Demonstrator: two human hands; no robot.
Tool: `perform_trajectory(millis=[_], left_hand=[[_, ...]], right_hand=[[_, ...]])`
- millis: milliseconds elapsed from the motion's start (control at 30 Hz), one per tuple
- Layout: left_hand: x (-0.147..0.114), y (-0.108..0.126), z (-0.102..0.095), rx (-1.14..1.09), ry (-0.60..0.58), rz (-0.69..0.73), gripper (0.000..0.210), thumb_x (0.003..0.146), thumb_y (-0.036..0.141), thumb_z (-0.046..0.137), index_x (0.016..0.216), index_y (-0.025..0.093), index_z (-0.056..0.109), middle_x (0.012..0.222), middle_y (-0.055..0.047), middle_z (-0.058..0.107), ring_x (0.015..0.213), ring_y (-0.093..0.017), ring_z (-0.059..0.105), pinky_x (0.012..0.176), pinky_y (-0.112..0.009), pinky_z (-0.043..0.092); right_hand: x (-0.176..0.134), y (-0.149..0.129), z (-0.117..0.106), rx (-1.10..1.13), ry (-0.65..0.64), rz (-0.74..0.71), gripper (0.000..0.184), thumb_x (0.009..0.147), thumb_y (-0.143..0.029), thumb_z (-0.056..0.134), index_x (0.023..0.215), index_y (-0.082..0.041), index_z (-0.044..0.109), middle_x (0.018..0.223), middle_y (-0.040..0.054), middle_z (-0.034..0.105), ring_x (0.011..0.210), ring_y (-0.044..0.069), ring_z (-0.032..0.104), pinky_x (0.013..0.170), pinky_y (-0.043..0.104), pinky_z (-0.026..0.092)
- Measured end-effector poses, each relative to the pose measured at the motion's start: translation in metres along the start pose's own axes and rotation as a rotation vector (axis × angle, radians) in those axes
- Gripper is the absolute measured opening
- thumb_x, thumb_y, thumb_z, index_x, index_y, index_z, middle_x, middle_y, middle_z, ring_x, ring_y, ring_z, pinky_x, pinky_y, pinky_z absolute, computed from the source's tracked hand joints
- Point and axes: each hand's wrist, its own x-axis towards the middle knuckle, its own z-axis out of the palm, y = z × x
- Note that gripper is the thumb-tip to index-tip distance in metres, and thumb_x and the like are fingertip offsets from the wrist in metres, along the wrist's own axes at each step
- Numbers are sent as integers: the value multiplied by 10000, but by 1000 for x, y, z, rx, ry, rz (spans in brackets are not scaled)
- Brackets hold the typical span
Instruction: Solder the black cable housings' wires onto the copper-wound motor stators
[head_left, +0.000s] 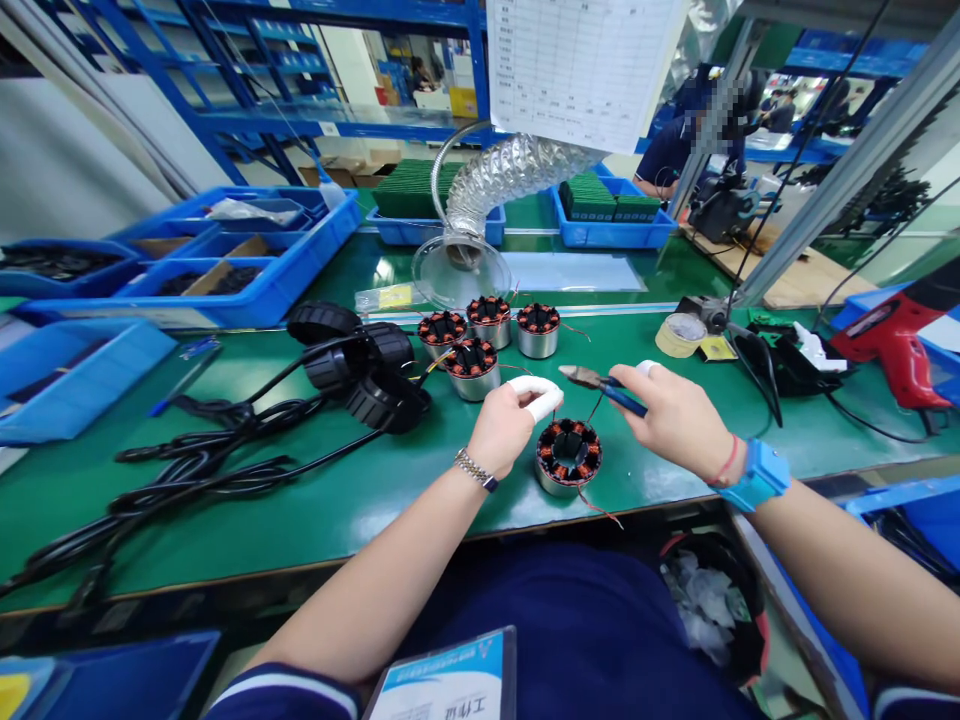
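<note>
A motor stator with copper windings and thin lead wires sits upright on the green bench in front of me. Above its far left side, my left hand pinches a thin wire rising from it; white covers wrap some fingertips. My right hand grips diagonal pliers by their blue handles, the jaws pointing left near my left fingertips. Another wire rises from the stator toward the pliers, but whether they touch is unclear. Several similar stators stand together behind my left hand.
Black round housings with thick cables lie at left, near blue bins. A silver duct ends in a clear hood. Tape and a red power tool are at right. A co-worker sits beyond.
</note>
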Motion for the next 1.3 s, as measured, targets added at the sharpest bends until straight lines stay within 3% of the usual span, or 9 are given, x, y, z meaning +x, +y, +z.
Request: perform_trajectory(millis=[133, 233, 333, 433, 567, 733, 900, 1133, 1300], left_hand=[[-30, 6, -7, 426, 58, 416, 277, 763, 230, 593, 1036, 185, 595, 1047, -91, 622, 936, -197, 571, 850, -364, 444], [-64, 9, 0, 662, -292, 781, 223, 788, 185, 570, 1007, 199, 612, 955, -68, 659, 888, -194, 569, 804, -359, 457], [-84, 6, 15, 815, -381, 926, 158, 803, 139, 533, 915, 166, 641, 832, -68, 677, 774, -201, 575, 675, -342, 466], [-83, 3, 25, 796, -330, 854, 160, 815, 128, 502, 804, 162, 658, 708, -56, 663, 679, -184, 572, 608, -315, 455], [-64, 5, 19, 489, -273, 392, 106, 788, 213, 573, 816, 183, 671, 791, -49, 692, 710, -159, 623, 671, -275, 495], [-46, 5, 13, 265, -263, 50, 93, 717, 237, 634, 774, 181, 681, 823, -45, 707, 753, -181, 651, 731, -282, 512], [-46, 3, 14, 151, -326, 22, 133, 721, 252, 627, 814, 167, 669, 815, -54, 696, 730, -183, 647, 704, -292, 522], [-48, -2, -11, 457, -326, 340, 160, 702, 229, 679, 860, 202, 676, 912, -45, 670, 870, -186, 599, 825, -329, 472], [-48, -19, -7, 469, -333, 537, 64, 723, 222, 674, 785, 206, 676, 817, -25, 681, 892, -181, 555, 823, -329, 456]], right_hand=[[-12, 20, 0, -12, 35, 170, 311, 853, -367, 416, 1109, -221, 516, 847, 47, 545, 684, 162, 512, 533, 256, 281], [-28, 39, 10, -119, -114, 208, 302, 830, -327, 448, 1103, -227, 530, 835, 56, 555, 685, 170, 530, 535, 253, 279], [-43, 52, 31, -193, -317, 193, 293, 796, -287, 497, 1074, -221, 564, 843, 86, 572, 744, 201, 553, 593, 268, 306], [-54, 57, 53, -188, -378, 191, 309, 803, -340, 517, 1075, -205, 574, 881, 119, 589, 827, 240, 557, 667, 318, 342], [-56, 55, 65, -156, -315, 182, 430, 835, -414, 486, 1181, -159, 514, 1027, 167, 583, 971, 273, 527, 763, 394, 373], [-50, 21, 36, 382, 118, -25, 283, 869, -290, 474, 1089, -154, 589, 1041, 117, 620, 1001, 201, 532, 860, 362, 414], [-40, -26, 11, 865, 263, -182, 167, 844, -228, 528, 936, -185, 660, 814, 43, 669, 746, 129, 581, 680, 257, 478], [-24, -36, 16, 895, 232, -185, 136, 847, -195, 514, 827, -171, 647, 800, 37, 668, 748, 128, 570, 706, 257, 458], [-17, -44, 13, 865, 149, -174, 167, 878, -176, 440, 772, -158, 567, 745, 41, 594, 722, 131, 507, 683, 264, 425]])
